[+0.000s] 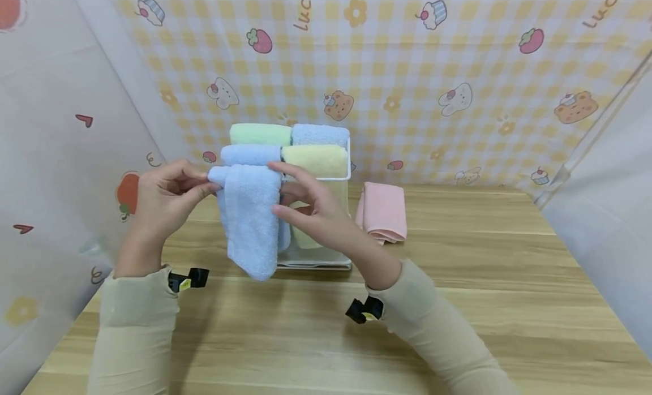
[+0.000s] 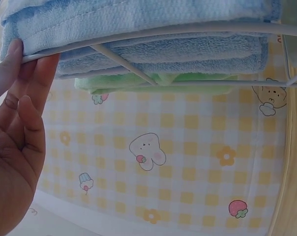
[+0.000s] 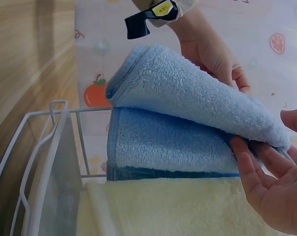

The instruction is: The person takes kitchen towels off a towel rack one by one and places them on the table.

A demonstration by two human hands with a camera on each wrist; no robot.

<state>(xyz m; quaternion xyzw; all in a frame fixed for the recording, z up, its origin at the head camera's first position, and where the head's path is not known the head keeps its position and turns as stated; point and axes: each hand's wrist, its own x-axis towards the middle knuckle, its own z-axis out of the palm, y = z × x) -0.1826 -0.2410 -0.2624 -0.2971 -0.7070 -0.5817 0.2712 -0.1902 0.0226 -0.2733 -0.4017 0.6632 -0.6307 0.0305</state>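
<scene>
A light blue towel (image 1: 249, 225) hangs draped over the front of a white wire rack (image 1: 348, 163). My left hand (image 1: 163, 197) pinches its upper left corner between thumb and fingers, against the rack's wire in the left wrist view. At the towel's right side, my right hand (image 1: 321, 214) touches the edge with spread, slightly bent fingers. In the right wrist view, some of those fingertips reach into the fold between the two hanging blue layers (image 3: 168, 142). Behind it are another blue towel (image 1: 249, 155) and a yellow towel (image 1: 316, 160).
Further back on the rack hang a green towel (image 1: 260, 134) and another blue towel (image 1: 321, 134). A folded pink towel (image 1: 384, 211) lies on the wooden table (image 1: 458, 282) to the right of the rack. Behind stands a checked patterned curtain (image 1: 387, 72).
</scene>
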